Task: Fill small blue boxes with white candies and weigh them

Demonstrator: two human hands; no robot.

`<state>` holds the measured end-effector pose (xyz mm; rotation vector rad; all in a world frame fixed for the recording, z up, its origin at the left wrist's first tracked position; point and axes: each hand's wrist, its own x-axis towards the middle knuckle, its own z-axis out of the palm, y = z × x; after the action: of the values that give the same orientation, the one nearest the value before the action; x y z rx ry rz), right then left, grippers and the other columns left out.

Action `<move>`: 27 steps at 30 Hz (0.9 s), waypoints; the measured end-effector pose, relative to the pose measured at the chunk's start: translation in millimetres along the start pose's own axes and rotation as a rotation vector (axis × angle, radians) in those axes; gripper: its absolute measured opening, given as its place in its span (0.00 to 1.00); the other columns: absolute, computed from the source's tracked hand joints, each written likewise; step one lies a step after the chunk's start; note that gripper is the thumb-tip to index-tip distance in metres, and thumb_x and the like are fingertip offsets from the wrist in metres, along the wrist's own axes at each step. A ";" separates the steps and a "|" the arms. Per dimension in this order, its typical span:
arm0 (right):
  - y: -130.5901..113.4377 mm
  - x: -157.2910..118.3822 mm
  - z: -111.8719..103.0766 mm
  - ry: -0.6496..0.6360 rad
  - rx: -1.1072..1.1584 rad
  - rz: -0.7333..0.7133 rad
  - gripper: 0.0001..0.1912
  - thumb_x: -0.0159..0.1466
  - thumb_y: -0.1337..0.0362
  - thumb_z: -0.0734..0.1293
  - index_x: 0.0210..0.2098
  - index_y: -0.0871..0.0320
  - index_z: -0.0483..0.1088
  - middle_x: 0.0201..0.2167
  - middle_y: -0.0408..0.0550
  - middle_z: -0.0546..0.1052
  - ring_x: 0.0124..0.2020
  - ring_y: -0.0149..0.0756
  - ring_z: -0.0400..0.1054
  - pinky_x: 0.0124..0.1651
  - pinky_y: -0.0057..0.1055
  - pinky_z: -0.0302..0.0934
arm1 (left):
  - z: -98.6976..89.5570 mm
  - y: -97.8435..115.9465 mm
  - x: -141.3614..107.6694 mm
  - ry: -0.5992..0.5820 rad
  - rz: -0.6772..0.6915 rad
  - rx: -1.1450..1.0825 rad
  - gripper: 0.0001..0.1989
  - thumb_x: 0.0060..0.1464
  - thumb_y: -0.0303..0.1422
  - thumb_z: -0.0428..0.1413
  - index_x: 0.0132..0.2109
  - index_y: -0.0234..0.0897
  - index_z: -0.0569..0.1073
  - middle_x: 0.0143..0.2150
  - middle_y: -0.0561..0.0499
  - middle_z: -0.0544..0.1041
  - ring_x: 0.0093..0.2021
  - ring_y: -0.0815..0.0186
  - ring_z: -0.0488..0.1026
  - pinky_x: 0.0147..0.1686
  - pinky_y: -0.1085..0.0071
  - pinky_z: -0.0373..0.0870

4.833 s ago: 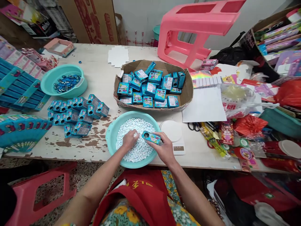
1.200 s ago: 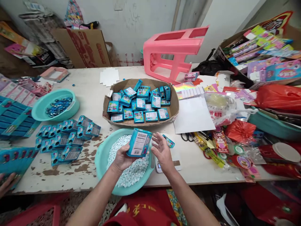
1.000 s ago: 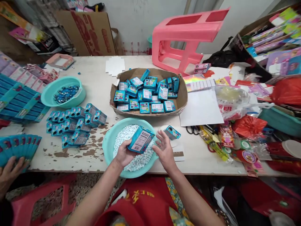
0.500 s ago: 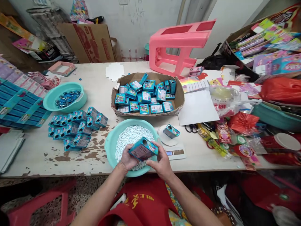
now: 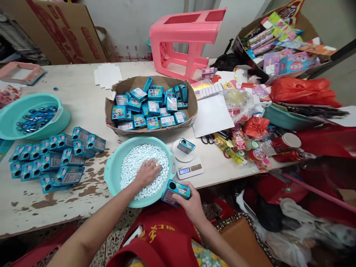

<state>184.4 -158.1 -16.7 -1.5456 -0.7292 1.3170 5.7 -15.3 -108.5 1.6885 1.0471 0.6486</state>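
My left hand (image 5: 148, 173) is down in the white candies (image 5: 130, 167), its fingers curled in among them and the fingertips partly buried. These small pellets fill the middle of a turquoise plastic basin (image 5: 112, 185) at the table's front edge. Just past the basin's right rim, my right hand (image 5: 190, 200) grips a small blue candy box (image 5: 175, 191), thumb on the near side. A dark round hole shows on the box's end. Another blue box (image 5: 186, 145) rests on the round plate of a white digital scale (image 5: 191, 170), whose display is lit.
Several blue boxes (image 5: 68, 174) stand grouped on the left. Behind the basin, a cardboard tray (image 5: 151, 128) holds more boxes. A second turquoise basin (image 5: 62, 118) contains shiny blue pieces. Scissors (image 5: 207, 139), wrappers and bags crowd the right. A pink stool (image 5: 183, 40) lies at the back.
My left hand has let go of the box and moved into the candies. My right hand has carried the box down to the basin's right rim. The view has shifted right.
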 end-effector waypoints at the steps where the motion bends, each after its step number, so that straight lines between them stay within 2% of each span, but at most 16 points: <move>1: -0.1 -0.8 6.7 -0.004 0.004 -0.015 0.19 0.51 0.56 0.73 0.38 0.56 0.67 0.30 0.42 0.74 0.31 0.35 0.67 0.37 0.30 0.63 | -1.5 -3.2 7.9 0.039 -0.034 0.049 0.09 0.44 0.37 0.61 0.36 0.45 0.76 0.50 0.42 0.72 0.59 0.46 0.57 0.60 0.50 0.42; 5: -4.5 2.5 24.0 -0.079 0.022 -0.036 0.19 0.51 0.55 0.73 0.38 0.55 0.67 0.29 0.40 0.73 0.30 0.33 0.66 0.35 0.28 0.63 | -6.8 -12.7 26.7 0.159 -0.114 0.370 0.06 0.47 0.37 0.57 0.31 0.41 0.73 0.41 0.41 0.72 0.51 0.48 0.63 0.48 0.58 0.56; 7: -7.8 6.7 28.5 -0.085 0.004 -0.039 0.20 0.50 0.55 0.73 0.38 0.56 0.67 0.29 0.40 0.73 0.30 0.33 0.66 0.34 0.28 0.63 | -9.1 -12.9 26.7 0.268 -0.176 0.373 0.06 0.48 0.38 0.57 0.30 0.41 0.72 0.37 0.44 0.71 0.45 0.53 0.66 0.41 0.64 0.60; 9: -10.9 13.2 32.3 -0.064 -0.029 -0.067 0.21 0.51 0.55 0.73 0.40 0.56 0.67 0.31 0.41 0.73 0.31 0.33 0.67 0.36 0.29 0.63 | -12.4 -6.7 21.9 0.386 -0.264 0.213 0.08 0.47 0.39 0.57 0.30 0.40 0.71 0.33 0.48 0.71 0.38 0.59 0.67 0.35 0.69 0.60; 13: -14.0 34.0 42.6 -0.032 -0.160 -0.193 0.23 0.52 0.54 0.73 0.43 0.56 0.66 0.35 0.45 0.74 0.36 0.37 0.68 0.41 0.32 0.64 | -22.2 28.6 6.8 0.555 -0.476 -0.480 0.13 0.45 0.42 0.58 0.32 0.38 0.69 0.26 0.54 0.67 0.22 0.70 0.62 0.21 0.75 0.55; 15: -13.1 46.5 50.9 -0.024 -0.287 -0.310 0.20 0.53 0.54 0.73 0.40 0.56 0.68 0.37 0.46 0.73 0.39 0.40 0.68 0.43 0.35 0.63 | -27.3 51.9 0.4 0.577 -0.436 -0.781 0.13 0.44 0.41 0.58 0.33 0.37 0.67 0.26 0.56 0.68 0.19 0.73 0.60 0.18 0.77 0.51; 18: -9.3 62.6 67.5 -0.036 -0.459 -0.474 0.17 0.54 0.55 0.72 0.39 0.55 0.69 0.37 0.48 0.73 0.41 0.42 0.67 0.45 0.38 0.61 | -33.1 78.6 -4.3 0.567 -0.257 -0.988 0.11 0.45 0.38 0.57 0.33 0.36 0.66 0.29 0.53 0.71 0.21 0.72 0.67 0.20 0.76 0.59; 21: -6.3 70.3 83.7 -0.079 -0.550 -0.546 0.16 0.54 0.55 0.72 0.39 0.55 0.69 0.37 0.48 0.73 0.41 0.44 0.66 0.46 0.39 0.60 | -38.2 89.1 -5.5 0.632 -0.205 -1.023 0.10 0.47 0.38 0.56 0.33 0.35 0.68 0.32 0.51 0.73 0.26 0.68 0.72 0.26 0.72 0.66; 24: -7.3 70.8 93.4 -0.093 -0.615 -0.568 0.17 0.54 0.54 0.73 0.40 0.53 0.70 0.37 0.49 0.74 0.42 0.45 0.66 0.46 0.40 0.59 | -44.3 91.0 -7.5 0.718 -0.201 -1.031 0.11 0.48 0.39 0.56 0.29 0.35 0.66 0.28 0.53 0.72 0.26 0.67 0.73 0.28 0.72 0.68; 27: -12.1 69.9 96.9 -0.115 -0.666 -0.574 0.18 0.53 0.53 0.73 0.40 0.52 0.72 0.37 0.48 0.75 0.41 0.45 0.66 0.46 0.41 0.59 | -49.0 92.2 -9.8 0.741 -0.205 -1.038 0.13 0.48 0.39 0.57 0.26 0.35 0.64 0.25 0.54 0.70 0.24 0.68 0.72 0.26 0.72 0.66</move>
<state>109.9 -64.9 -31.0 -1.5750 -1.6636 0.7597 -7.7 -12.1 -4.5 0.4178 1.0511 1.4226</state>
